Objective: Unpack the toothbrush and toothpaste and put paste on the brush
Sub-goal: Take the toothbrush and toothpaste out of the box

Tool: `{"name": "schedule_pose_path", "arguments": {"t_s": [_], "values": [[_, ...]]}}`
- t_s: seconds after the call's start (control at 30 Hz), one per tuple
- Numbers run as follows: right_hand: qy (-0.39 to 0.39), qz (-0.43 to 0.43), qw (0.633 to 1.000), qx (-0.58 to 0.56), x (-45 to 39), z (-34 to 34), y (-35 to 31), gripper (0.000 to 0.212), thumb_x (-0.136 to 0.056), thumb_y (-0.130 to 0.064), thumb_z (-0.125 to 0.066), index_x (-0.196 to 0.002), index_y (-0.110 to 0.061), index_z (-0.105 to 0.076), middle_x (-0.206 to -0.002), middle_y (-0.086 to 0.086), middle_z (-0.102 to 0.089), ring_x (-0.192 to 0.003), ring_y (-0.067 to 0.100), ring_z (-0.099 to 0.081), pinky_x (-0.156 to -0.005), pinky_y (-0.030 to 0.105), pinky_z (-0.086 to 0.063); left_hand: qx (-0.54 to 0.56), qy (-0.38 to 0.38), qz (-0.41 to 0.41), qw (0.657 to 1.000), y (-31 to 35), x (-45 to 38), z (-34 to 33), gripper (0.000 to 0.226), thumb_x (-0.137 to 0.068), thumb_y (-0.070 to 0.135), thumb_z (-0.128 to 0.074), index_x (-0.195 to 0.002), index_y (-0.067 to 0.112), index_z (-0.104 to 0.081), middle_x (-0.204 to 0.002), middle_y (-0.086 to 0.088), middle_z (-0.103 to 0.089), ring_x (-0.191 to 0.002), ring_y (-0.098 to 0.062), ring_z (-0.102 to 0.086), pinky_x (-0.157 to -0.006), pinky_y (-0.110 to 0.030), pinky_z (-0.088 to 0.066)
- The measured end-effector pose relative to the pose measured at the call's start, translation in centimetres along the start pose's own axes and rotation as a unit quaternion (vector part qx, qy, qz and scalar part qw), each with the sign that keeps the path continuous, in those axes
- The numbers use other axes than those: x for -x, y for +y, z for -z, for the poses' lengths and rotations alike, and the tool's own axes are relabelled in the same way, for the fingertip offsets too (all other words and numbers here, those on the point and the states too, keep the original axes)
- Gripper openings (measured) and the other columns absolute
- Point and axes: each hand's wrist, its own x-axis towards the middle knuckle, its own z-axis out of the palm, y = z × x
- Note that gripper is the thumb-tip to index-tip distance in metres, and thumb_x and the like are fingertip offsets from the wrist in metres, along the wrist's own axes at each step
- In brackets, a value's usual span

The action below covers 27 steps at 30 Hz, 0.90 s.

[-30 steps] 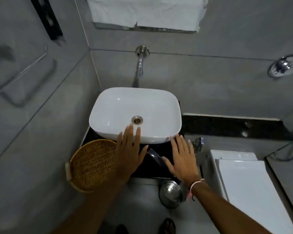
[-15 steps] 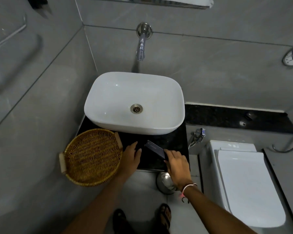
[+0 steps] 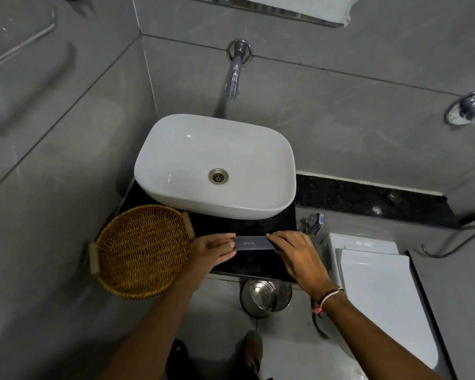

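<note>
A small dark rectangular dental kit box (image 3: 252, 243) with pale lettering is held level above the black counter (image 3: 258, 226), in front of the white basin (image 3: 214, 165). My left hand (image 3: 211, 249) pinches its left end and my right hand (image 3: 294, 249) grips its right end. The box is closed. No toothbrush or toothpaste shows outside it.
A round wicker basket (image 3: 141, 250) sits at the counter's left corner, next to my left hand. A steel bin (image 3: 265, 296) stands on the floor below the counter. A white toilet (image 3: 379, 292) is at the right. A wall tap (image 3: 235, 75) hangs over the basin.
My right hand lifted the box off the counter and turned it level. My left hand came over from the counter and took its left end. The camera tilted down and closer.
</note>
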Motion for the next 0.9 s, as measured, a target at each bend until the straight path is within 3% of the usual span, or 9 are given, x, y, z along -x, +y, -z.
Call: {"name": "schedule_pose_path", "arguments": {"t_s": [0.23, 0.4, 0.53, 0.63, 0.73, 0.9], "values": [[0.013, 0.015, 1.000, -0.003, -0.4, 0.3, -0.1, 0.045, -0.090, -0.012, -0.065, -0.135, -0.017, -0.057, -0.127, 0.006, -0.064, -0.115, 0.025, -0.059, -0.101, 0.041, -0.048, -0.051, 0.004, -0.002, 0.999, 0.5, -0.5, 0.4, 0.024, -0.077, -0.002, -0.081, -0.094, 0.014, -0.081, -0.095, -0.006, -0.081, -0.101, -0.023, -0.076, -0.076, -0.031, -0.064], [0.011, 0.024, 0.999, 0.034, -1.1, 0.8, -0.3, 0.053, -0.085, -0.007, -0.069, -0.135, -0.019, -0.056, -0.128, 0.006, -0.063, -0.117, 0.026, -0.057, -0.107, 0.042, -0.044, -0.112, 0.021, -0.020, 0.993, 0.6, -1.0, 0.2, 0.031, -0.079, -0.010, -0.071, -0.084, 0.020, -0.080, -0.082, 0.000, -0.079, -0.094, -0.016, -0.076, -0.070, -0.031, -0.065], [0.036, 0.061, 0.994, 0.082, -2.2, 2.7, -0.6, 0.051, -0.087, -0.007, -0.062, -0.136, -0.019, -0.054, -0.129, 0.007, -0.062, -0.119, 0.026, -0.053, -0.112, 0.043, -0.039, 0.000, 0.013, 0.006, 1.000, 0.9, -1.0, 0.3, 0.021, -0.085, -0.005, -0.064, -0.096, 0.007, -0.078, -0.100, -0.014, -0.076, -0.102, -0.028, -0.075, -0.077, -0.034, -0.064], [0.001, 0.092, 0.983, 0.156, -3.7, 4.7, -1.5, 0.056, -0.081, -0.014, -0.071, -0.134, -0.020, -0.053, -0.129, 0.008, -0.061, -0.121, 0.029, -0.054, -0.114, 0.050, -0.037, 0.128, 0.001, 0.070, 0.989, 1.3, -1.1, 0.0, 0.024, -0.089, -0.001, -0.057, -0.105, -0.001, -0.074, -0.113, -0.025, -0.073, -0.106, -0.034, -0.073, -0.079, -0.036, -0.064], [-0.040, 0.095, 0.972, 0.210, -5.0, 6.3, -2.6, 0.064, -0.073, -0.015, -0.080, -0.132, -0.021, -0.053, -0.125, 0.008, -0.062, -0.118, 0.030, -0.057, -0.113, 0.055, -0.036, 0.223, 0.006, 0.115, 0.968, 1.6, -1.0, -0.6, 0.025, -0.081, 0.002, -0.066, -0.104, -0.005, -0.071, -0.112, -0.028, -0.073, -0.105, -0.039, -0.073, -0.077, -0.041, -0.065], [-0.065, 0.095, 0.965, 0.235, -6.0, 7.8, -3.7, 0.064, -0.073, -0.018, -0.082, -0.131, -0.020, -0.055, -0.124, 0.008, -0.065, -0.118, 0.030, -0.059, -0.114, 0.058, -0.032, 0.242, 0.020, 0.127, 0.962, 1.4, -1.3, -1.0, 0.017, -0.085, 0.003, -0.064, -0.095, -0.003, -0.077, -0.098, -0.025, -0.077, -0.101, -0.039, -0.074, -0.075, -0.039, -0.064]]}}
